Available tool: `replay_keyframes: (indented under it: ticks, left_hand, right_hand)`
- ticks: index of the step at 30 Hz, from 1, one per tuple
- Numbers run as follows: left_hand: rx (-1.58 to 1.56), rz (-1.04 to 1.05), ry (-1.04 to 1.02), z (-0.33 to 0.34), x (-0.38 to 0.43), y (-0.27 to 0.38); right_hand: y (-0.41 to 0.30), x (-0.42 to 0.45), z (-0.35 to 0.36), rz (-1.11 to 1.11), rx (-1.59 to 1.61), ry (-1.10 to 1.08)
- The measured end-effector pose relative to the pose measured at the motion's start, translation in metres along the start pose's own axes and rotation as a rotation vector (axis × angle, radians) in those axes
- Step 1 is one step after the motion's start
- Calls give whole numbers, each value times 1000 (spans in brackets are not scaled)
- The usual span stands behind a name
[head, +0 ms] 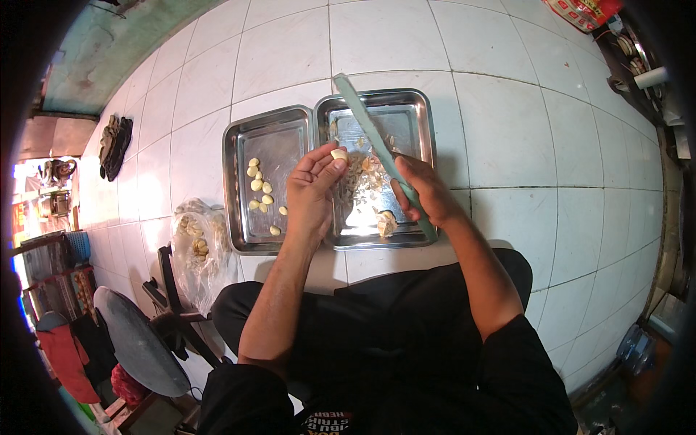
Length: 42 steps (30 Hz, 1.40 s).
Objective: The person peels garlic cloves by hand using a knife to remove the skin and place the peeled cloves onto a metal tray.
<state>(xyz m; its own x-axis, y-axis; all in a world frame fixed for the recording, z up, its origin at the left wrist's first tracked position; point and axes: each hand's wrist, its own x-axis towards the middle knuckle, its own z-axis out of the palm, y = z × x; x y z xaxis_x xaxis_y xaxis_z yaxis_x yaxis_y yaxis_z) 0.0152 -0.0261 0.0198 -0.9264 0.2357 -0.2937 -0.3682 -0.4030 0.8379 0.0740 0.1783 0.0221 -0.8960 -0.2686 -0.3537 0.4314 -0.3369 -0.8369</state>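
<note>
My left hand (pixel 315 176) holds a peeled garlic clove (pixel 339 155) between thumb and fingers, over the inner rims of two steel trays. In my right hand (pixel 427 187) is a long, narrow green object (pixel 370 128), slanting across the right tray; its exact kind cannot be told. The right steel tray (pixel 429 117) contains loose garlic skins (pixel 364 182) and a partly broken garlic bulb (pixel 386 223) near its front edge. Several peeled garlic cloves (pixel 256 185) lie in the left steel tray (pixel 231 163). My right palm and fingers partly hide the green object.
A clear plastic bag (pixel 204 272) of garlic bulbs rests left of the trays on the white tiled floor (pixel 505 130). Beside it stands a chair-like frame with a grey pad (pixel 138 342). Dark cloth (pixel 116 147) lies further left. A clear plastic bottle (pixel 636 348) is at far right.
</note>
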Motion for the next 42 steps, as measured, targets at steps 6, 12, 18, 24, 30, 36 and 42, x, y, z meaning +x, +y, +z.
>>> replay_keyframes:
  ticks: [6,12,18,24,30,36,42]
  left_hand:
    - [61,72,26,-2,-1,-1]
    - [107,134,14,1,-3,-1]
    - [173,152,-7,2,-6,1]
    - [158,171,-1,10,-7,5]
    - [178,172,-18,5,-7,3]
    - [106,145,16,2,-4,0]
    - [114,115,24,9,-5,2]
  right_hand:
    - [-4,-6,13,-109,-191,-158]
    - [-2,-6,14,-79,-216,-173]
    - [-3,-3,15,-58,-247,-152]
    - [-5,-5,15,-94,-283,-136]
    - [-3,-3,16,-167,-347,-109]
    - [-6,-4,15,-133,-338,-38]
    - [-3,-6,11,-104,75,-125]
